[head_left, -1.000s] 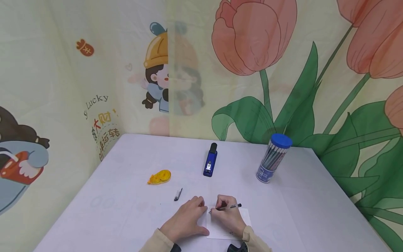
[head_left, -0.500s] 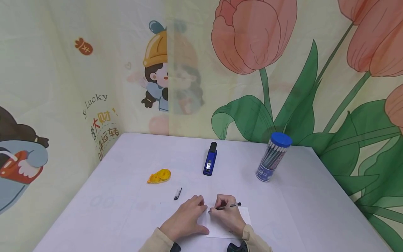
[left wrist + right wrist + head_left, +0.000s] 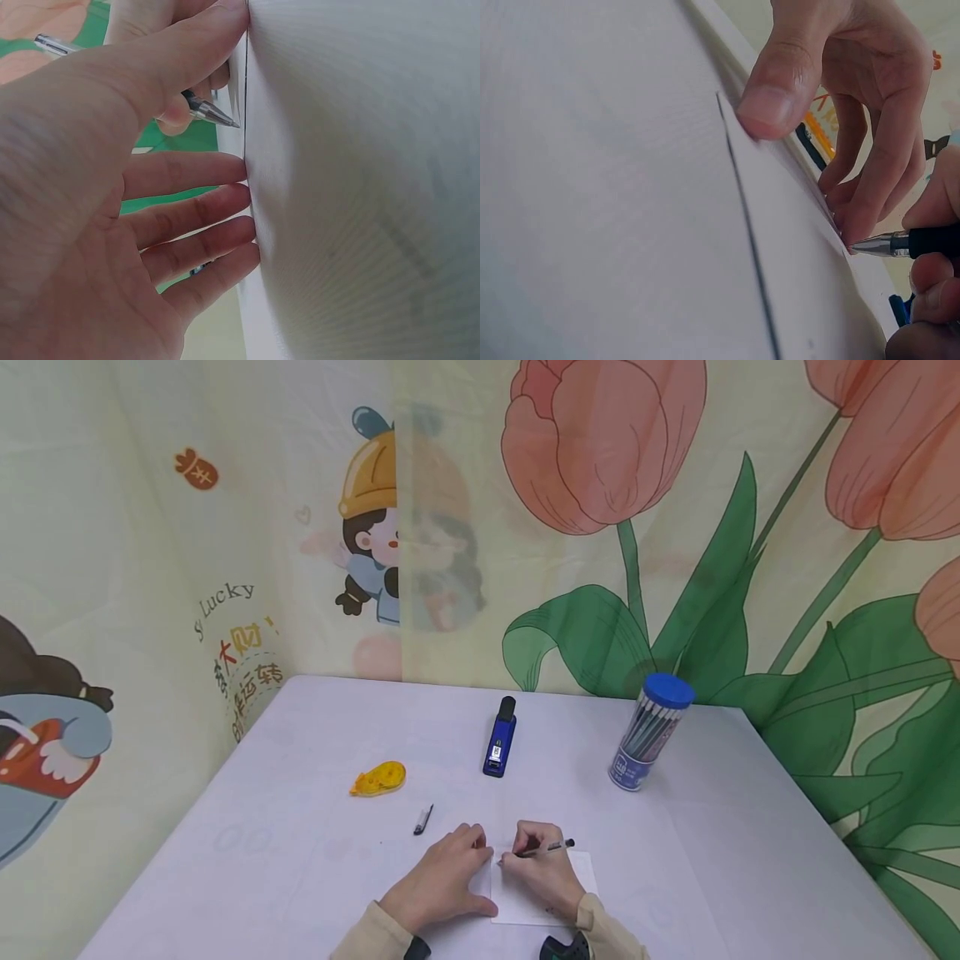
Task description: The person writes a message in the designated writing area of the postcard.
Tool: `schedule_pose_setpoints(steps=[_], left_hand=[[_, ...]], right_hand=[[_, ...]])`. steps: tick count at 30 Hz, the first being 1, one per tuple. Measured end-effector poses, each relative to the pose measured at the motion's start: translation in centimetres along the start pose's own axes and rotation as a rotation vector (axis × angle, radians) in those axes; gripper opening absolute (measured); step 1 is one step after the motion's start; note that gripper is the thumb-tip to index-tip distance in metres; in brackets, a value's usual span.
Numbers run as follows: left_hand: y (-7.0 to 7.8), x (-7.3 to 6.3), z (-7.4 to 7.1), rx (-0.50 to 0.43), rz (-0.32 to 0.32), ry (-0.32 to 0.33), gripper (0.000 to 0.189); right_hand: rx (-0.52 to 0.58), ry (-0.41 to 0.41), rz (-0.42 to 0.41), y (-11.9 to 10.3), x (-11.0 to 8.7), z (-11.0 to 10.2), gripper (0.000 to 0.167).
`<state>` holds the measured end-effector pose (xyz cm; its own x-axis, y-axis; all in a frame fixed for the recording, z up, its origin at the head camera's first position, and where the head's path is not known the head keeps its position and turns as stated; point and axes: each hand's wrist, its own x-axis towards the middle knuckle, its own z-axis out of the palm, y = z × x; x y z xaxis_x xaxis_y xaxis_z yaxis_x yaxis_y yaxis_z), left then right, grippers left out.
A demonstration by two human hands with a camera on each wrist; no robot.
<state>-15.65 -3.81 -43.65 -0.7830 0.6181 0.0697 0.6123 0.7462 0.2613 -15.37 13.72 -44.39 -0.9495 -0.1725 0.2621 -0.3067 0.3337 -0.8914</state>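
Note:
In the head view, a small white sheet of paper lies on the table before the person, with small dark marks near its lower edge. The right hand grips a pen, its tip at the sheet's upper left. The metal tip of the pen shows close to the paper in the right wrist view. The left hand rests at the sheet's left edge, thumb on the lower corner. Its fingers are spread and loosely bent in the left wrist view, fingertips against the surface; it holds nothing.
A pen cap lies left of the hands, with a yellow correction tape beyond it. Farther back are a dark blue and black stapler-like object and a blue-lidded tub of pencils. Printed curtains stand behind the white table.
The head view has tilted very slightly, so everything sits a little higher in it. Both hands and the pen keep nearly the same position on the paper.

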Motion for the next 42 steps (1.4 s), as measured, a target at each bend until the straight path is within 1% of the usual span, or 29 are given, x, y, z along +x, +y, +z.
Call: schedule_pose_setpoints(steps=[2, 9, 12, 16, 23, 32, 42], left_hand=[[0.0, 0.0, 0.0, -0.003, -0.004, -0.001, 0.064], [0.0, 0.0, 0.0, -0.017, -0.013, -0.013, 0.065], [0.0, 0.0, -0.1, -0.019, -0.012, -0.016, 0.065], [0.0, 0.0, -0.1, -0.019, -0.008, -0.012, 0.065], [-0.1, 0.0, 0.0, -0.022, -0.004, -0.005, 0.065], [0.0, 0.0, 0.0, -0.013, 0.003, 0.000, 0.063], [-0.1, 0.0, 0.0, -0.019, -0.005, -0.007, 0.062]], right_hand=[[0.004, 0.014, -0.005, 0.2, 0.1, 0.0, 0.023], [-0.016, 0.057, 0.054, 3.4, 0.6, 0.6, 0.026], [-0.013, 0.057, 0.040, 3.8, 0.7, 0.6, 0.027], [-0.005, 0.059, 0.020, 3.7, 0.6, 0.5, 0.026], [0.011, 0.056, 0.016, 3.4, 0.6, 0.5, 0.026], [-0.029, 0.044, 0.008, 3.8, 0.5, 0.3, 0.026], [-0.045, 0.042, 0.067, 3.4, 0.6, 0.4, 0.028]])
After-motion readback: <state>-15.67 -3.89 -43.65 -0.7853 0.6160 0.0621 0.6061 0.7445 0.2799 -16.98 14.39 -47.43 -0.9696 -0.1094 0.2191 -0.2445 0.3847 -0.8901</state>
